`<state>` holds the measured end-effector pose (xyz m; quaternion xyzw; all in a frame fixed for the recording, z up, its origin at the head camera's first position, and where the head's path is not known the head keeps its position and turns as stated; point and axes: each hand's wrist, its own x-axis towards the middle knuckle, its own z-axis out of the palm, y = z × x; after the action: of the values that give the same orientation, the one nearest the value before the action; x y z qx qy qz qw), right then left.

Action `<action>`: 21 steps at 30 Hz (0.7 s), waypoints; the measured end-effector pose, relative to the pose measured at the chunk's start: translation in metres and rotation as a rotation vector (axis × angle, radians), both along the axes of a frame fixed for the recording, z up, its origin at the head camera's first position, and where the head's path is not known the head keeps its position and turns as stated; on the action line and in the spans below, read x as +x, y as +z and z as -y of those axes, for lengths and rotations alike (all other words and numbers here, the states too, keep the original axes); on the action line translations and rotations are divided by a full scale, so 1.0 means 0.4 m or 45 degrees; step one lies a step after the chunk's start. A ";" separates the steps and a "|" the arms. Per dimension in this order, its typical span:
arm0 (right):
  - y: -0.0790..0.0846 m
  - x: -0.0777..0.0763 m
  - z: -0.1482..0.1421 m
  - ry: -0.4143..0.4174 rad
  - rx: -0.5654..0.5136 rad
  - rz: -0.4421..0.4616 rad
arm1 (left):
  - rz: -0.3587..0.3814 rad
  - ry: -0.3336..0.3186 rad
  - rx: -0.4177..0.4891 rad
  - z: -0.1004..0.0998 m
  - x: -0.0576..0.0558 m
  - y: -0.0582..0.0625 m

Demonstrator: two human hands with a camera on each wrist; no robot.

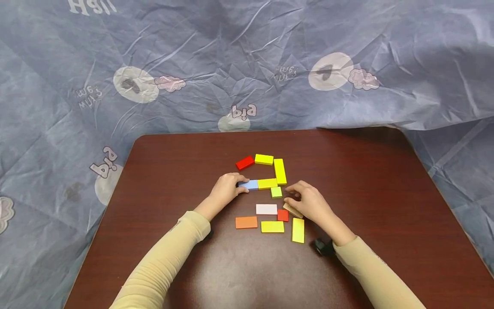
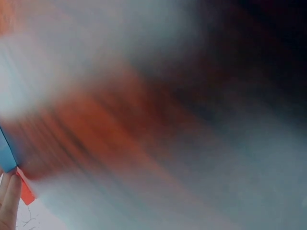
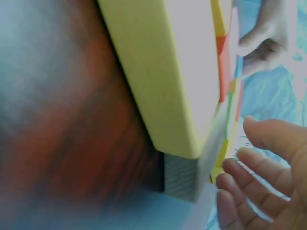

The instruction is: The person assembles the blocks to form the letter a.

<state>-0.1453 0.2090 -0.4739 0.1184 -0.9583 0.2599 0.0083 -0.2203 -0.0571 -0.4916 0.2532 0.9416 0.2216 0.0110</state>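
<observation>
In the head view, my left hand (image 1: 224, 188) pinches the left end of a blue block (image 1: 250, 185) between thumb and fingers. That block lies end to end with a yellow block (image 1: 267, 183). A small green block (image 1: 276, 192) sits just below the yellow one's right end. My right hand (image 1: 310, 202) hovers right of the green block, its fingers loosely bent with nothing between them. Partly under its thumb side in this view lies a wood-coloured block (image 1: 292, 210). The right wrist view shows thumb and fingers (image 3: 268, 128) spread apart.
Toward the back lie a red block (image 1: 245, 162), a yellow block (image 1: 264, 159) and an upright-running yellow block (image 1: 280, 171). Nearer me are white (image 1: 266, 209), small red (image 1: 283, 215), orange (image 1: 246, 222) and more yellow blocks (image 1: 272, 226) on the brown table (image 1: 177, 159).
</observation>
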 end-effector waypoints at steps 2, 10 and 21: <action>-0.002 -0.027 0.014 0.041 0.030 -0.021 | 0.017 0.014 0.004 0.002 0.000 -0.003; -0.021 -0.064 0.042 0.102 0.160 -0.032 | 0.019 0.021 -0.004 0.005 0.004 -0.002; -0.009 -0.053 -0.011 -0.046 0.044 0.014 | 0.019 -0.002 0.011 0.001 0.002 0.006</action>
<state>-0.1664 0.2133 -0.4777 0.0996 -0.9646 0.2439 0.0057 -0.2195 -0.0577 -0.4892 0.2522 0.9404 0.2275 0.0172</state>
